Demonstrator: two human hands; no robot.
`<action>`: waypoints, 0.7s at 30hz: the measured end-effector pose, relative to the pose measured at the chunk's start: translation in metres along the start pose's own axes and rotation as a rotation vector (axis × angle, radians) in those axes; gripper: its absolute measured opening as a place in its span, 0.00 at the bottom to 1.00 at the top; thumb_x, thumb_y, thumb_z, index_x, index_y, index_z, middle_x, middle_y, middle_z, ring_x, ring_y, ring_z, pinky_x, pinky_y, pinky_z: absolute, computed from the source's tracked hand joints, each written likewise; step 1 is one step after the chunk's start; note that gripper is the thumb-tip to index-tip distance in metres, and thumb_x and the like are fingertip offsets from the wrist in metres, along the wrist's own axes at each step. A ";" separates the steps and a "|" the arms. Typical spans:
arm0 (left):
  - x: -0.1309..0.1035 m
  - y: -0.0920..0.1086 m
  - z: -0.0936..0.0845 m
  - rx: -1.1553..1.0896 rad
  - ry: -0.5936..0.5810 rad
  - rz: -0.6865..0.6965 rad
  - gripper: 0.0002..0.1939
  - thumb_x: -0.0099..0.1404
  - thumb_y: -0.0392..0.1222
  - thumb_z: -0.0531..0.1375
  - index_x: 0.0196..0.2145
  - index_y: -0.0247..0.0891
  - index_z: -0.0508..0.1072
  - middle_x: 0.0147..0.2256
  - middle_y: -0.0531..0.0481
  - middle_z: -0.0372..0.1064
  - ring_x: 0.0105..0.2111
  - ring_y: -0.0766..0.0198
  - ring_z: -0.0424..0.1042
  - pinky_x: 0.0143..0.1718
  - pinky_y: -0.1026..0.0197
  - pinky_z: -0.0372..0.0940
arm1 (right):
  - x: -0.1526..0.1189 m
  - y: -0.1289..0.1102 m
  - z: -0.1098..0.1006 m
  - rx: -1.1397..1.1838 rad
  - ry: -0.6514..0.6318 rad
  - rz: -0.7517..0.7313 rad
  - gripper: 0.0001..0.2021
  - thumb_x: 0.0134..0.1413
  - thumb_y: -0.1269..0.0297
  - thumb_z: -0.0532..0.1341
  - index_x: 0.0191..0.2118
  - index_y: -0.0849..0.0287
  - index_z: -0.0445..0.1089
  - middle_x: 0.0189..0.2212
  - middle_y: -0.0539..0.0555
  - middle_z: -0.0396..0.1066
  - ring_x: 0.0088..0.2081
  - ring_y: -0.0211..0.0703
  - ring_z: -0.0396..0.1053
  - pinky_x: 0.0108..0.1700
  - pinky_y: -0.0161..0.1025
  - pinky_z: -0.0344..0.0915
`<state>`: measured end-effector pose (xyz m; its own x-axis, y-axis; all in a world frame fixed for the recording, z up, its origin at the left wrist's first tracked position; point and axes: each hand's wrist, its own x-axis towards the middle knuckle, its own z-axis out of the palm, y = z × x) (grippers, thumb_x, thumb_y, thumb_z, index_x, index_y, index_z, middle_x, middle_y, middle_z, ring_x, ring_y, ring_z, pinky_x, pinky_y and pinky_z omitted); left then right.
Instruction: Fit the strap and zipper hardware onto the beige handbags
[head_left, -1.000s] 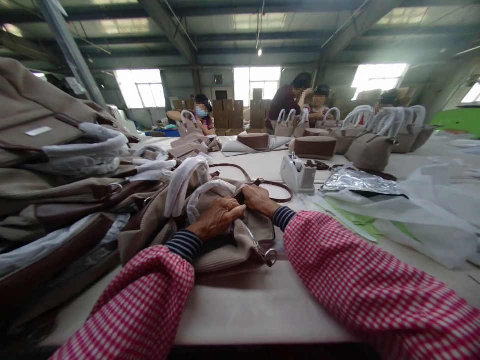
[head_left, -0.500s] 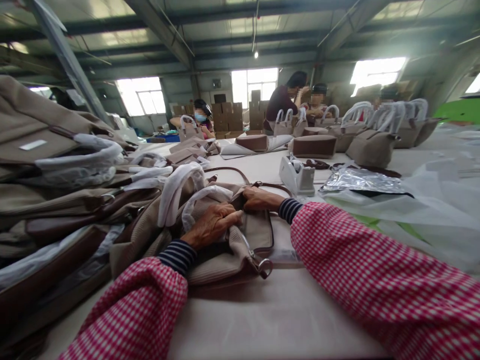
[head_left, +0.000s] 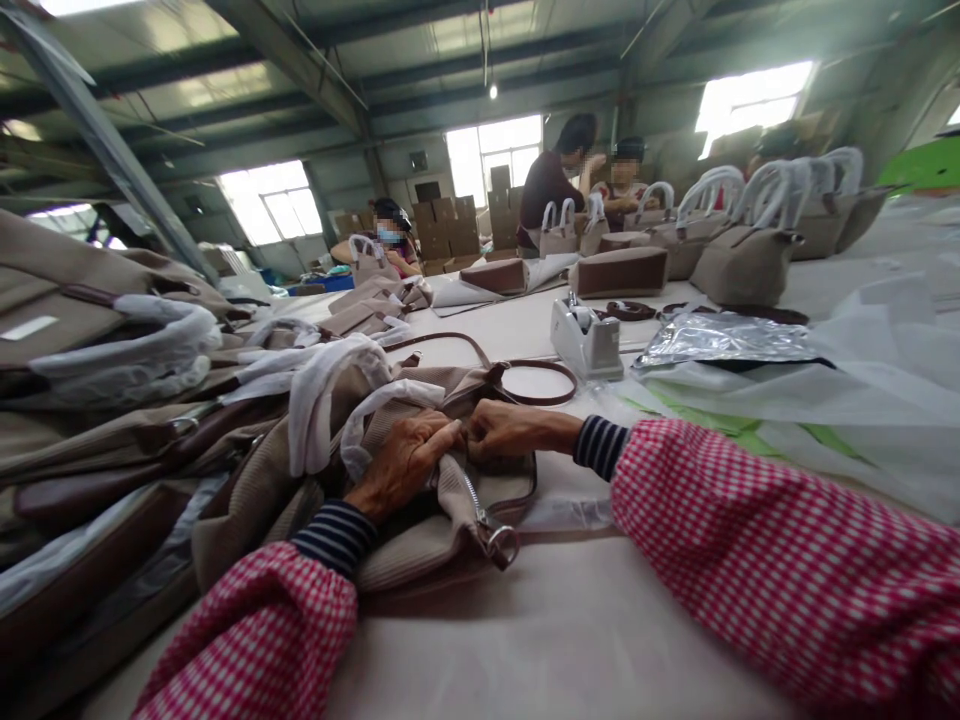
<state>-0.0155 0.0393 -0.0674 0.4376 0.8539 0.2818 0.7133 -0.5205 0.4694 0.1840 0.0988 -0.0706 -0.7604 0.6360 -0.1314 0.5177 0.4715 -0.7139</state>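
Note:
A beige ribbed handbag [head_left: 420, 560] lies on its side on the table in front of me, its zipped mouth turned to the right. White wrapping covers its handles [head_left: 330, 390], and a metal ring hangs at the zip's end. My left hand [head_left: 401, 460] grips the edge of the bag's opening, thumb on top. Curled closed, my right hand [head_left: 517, 428] is at the same opening, close to the left fingertips, on the bag's material. Whatever the fingertips pinch inside is hidden. A brown strap [head_left: 544, 385] loops behind the right hand.
Wrapped-handle handbags [head_left: 112, 340] are piled at left. Beyond my hands stand a tape dispenser [head_left: 589, 340], a clear plastic packet [head_left: 727, 340] and white sheets [head_left: 892, 370]. More bags [head_left: 750, 260] line the far side, where several people work.
My right hand has drawn back toward me and to the left, its fingers now curled closer to my left hand. The camera view has shifted slightly.

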 end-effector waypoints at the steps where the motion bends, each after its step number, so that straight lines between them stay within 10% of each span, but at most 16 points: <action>1: 0.000 0.000 0.000 -0.024 0.007 -0.009 0.25 0.76 0.48 0.47 0.29 0.38 0.76 0.33 0.45 0.76 0.39 0.55 0.73 0.45 0.54 0.66 | -0.004 -0.001 0.005 0.019 0.006 -0.009 0.09 0.51 0.68 0.62 0.23 0.61 0.65 0.19 0.44 0.61 0.21 0.30 0.55 0.22 0.31 0.50; 7: 0.000 0.007 0.004 -0.098 0.080 -0.100 0.26 0.75 0.52 0.50 0.24 0.39 0.74 0.29 0.47 0.75 0.33 0.57 0.73 0.40 0.56 0.66 | -0.028 -0.004 0.026 0.021 0.153 -0.152 0.09 0.50 0.73 0.63 0.24 0.61 0.63 0.20 0.43 0.56 0.23 0.30 0.52 0.24 0.32 0.47; 13: -0.011 0.054 0.032 0.117 0.200 -0.221 0.29 0.77 0.53 0.49 0.18 0.39 0.63 0.21 0.49 0.66 0.24 0.61 0.64 0.32 0.56 0.55 | -0.079 -0.006 0.029 0.314 0.132 -0.205 0.04 0.58 0.71 0.58 0.31 0.59 0.64 0.24 0.44 0.62 0.22 0.32 0.60 0.25 0.31 0.57; 16: -0.011 0.079 0.027 0.307 0.071 -0.165 0.28 0.77 0.52 0.50 0.20 0.39 0.62 0.22 0.50 0.63 0.25 0.62 0.61 0.30 0.57 0.50 | -0.107 -0.002 0.028 0.443 0.125 -0.184 0.02 0.59 0.68 0.58 0.34 0.58 0.65 0.28 0.46 0.63 0.23 0.33 0.63 0.26 0.32 0.62; 21: 0.011 0.089 -0.016 0.216 -0.460 0.085 0.24 0.78 0.50 0.50 0.24 0.39 0.63 0.22 0.55 0.57 0.24 0.65 0.59 0.29 0.59 0.50 | -0.128 0.010 0.032 0.389 0.233 -0.183 0.07 0.60 0.70 0.58 0.30 0.58 0.62 0.25 0.45 0.57 0.26 0.35 0.59 0.29 0.33 0.59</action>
<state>0.0438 0.0021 -0.0091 0.6600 0.7433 -0.1088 0.7401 -0.6186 0.2637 0.2738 0.0024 -0.0827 -0.6942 0.7048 0.1463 0.1652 0.3538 -0.9206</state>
